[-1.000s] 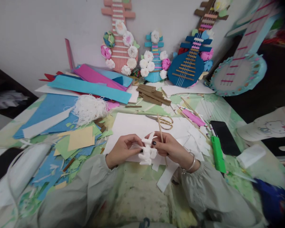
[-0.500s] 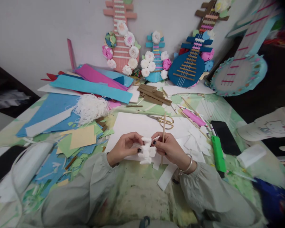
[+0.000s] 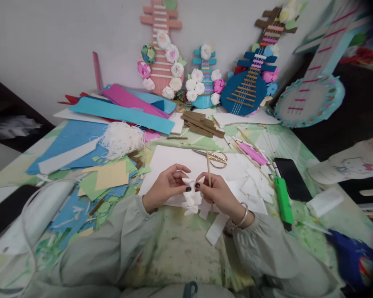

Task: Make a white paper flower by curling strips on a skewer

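A white paper flower (image 3: 192, 200) with curled petals is held up between both hands above the table. My left hand (image 3: 168, 186) pinches its upper left edge between thumb and finger. On the other side, my right hand (image 3: 219, 191) grips the flower's upper right with thumb and forefinger. The same hand also keeps a thin wooden stick (image 3: 209, 165) upright among its fingers. Beneath the hands lies a white paper sheet (image 3: 161, 159), with gold-handled scissors (image 3: 218, 159) on it. Cut white paper strips (image 3: 216, 229) lie just under my right wrist.
Paper-decorated lutes, one dark blue (image 3: 244, 93), lean on the wall. At left are white string (image 3: 122, 140), coloured paper (image 3: 121, 114) and scraps (image 3: 112, 176). A green glue gun or cutter-like tool (image 3: 284, 200), a black phone (image 3: 292, 179) and a cup (image 3: 351, 163) stand right.
My hands have drawn closer together at the flower's top, and the flower has turned slightly. The stick has shifted a little left with my right hand. The whole view has moved slightly.
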Demonstrator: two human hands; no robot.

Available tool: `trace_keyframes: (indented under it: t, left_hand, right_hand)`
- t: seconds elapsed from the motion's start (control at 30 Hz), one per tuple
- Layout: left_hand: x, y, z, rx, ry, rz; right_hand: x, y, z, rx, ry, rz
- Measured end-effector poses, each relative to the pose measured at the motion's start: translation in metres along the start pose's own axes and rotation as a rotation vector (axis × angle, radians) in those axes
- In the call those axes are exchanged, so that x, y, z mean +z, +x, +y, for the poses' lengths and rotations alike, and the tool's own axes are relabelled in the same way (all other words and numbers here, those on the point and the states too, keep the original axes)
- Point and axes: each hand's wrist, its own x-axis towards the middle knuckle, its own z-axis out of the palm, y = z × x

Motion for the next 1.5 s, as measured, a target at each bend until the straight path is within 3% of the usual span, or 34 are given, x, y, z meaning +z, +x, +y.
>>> trace_keyframes:
  t: [0.5,0.7,0.9,1.1,1.27,1.5]
  left_hand:
    - [0.007,-0.003,0.011,0.027,0.042,0.012]
    - [0.007,-0.003,0.007,0.039,0.119,0.059]
    - [0.005,-0.003,0.002,0.151,0.22,0.097]
    - [0.002,0.0,0.005,0.075,0.266,-0.009]
    - [0.002,-0.001,0.006,0.012,0.241,0.014]
    - [0.003,-0.001,0.002,0.089,0.333,0.082]
  right_hand:
    - [-0.004,-0.005,-0.006,-0.18,-0.213,0.02]
    - [-0.003,-0.007,-0.004,-0.115,-0.214,0.06]
    - [-0.004,-0.007,-0.004,-0.098,-0.228,0.103]
    - [-0.005,-0.01,-0.006,-0.098,-0.278,0.165]
    - [-0.005,-0.01,-0.006,-0.101,-0.303,0.206]
    - [-0.004,-0.01,-0.002,-0.137,-0.356,0.241]
